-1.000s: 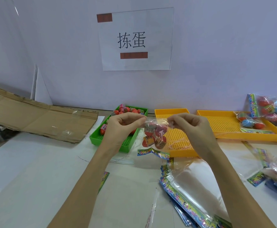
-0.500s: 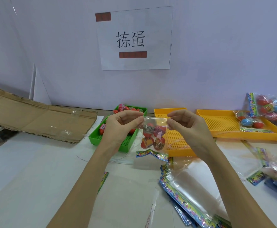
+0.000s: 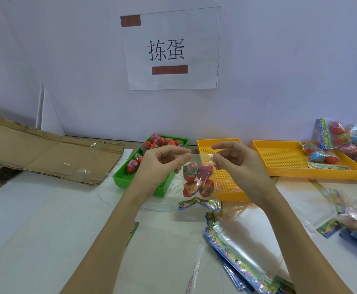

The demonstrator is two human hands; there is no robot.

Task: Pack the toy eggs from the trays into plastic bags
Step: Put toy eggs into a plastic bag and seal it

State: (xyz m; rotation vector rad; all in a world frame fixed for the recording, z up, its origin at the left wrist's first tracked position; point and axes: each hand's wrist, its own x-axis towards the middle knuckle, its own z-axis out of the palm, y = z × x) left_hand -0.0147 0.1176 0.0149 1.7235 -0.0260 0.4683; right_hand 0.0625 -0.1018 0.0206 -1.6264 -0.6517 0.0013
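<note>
Holding a clear plastic bag [image 3: 198, 177] in the air by its top edge, both hands are working the mouth. Left hand [image 3: 160, 164] is pinching the left end of the opening between thumb and forefinger; right hand [image 3: 234, 164] is pinching the right end the same way, other fingers loosely curled. Bag is hanging between them, over the gap between the green tray [image 3: 131, 179] and the near yellow tray [image 3: 226, 187], printed header strip dangling at the bottom.

Four red toy eggs [image 3: 197, 179] are sitting inside the bag, two above two. More loose eggs are lying in the green tray, far end mostly. The far-right yellow tray [image 3: 283, 162] is carrying one filled bag, and more filled bags are piling up beyond it.

Step, as I read it: closing the mouth of this filled bag. Cannot tell whether the seal is already pressed.

Next move is probably calling for running the pinch along the strip end to end, keeping the eggs low, then setting the bag with the finished ones on the right. Empty bags [image 3: 241, 251] are stacked near right for the next round.
</note>
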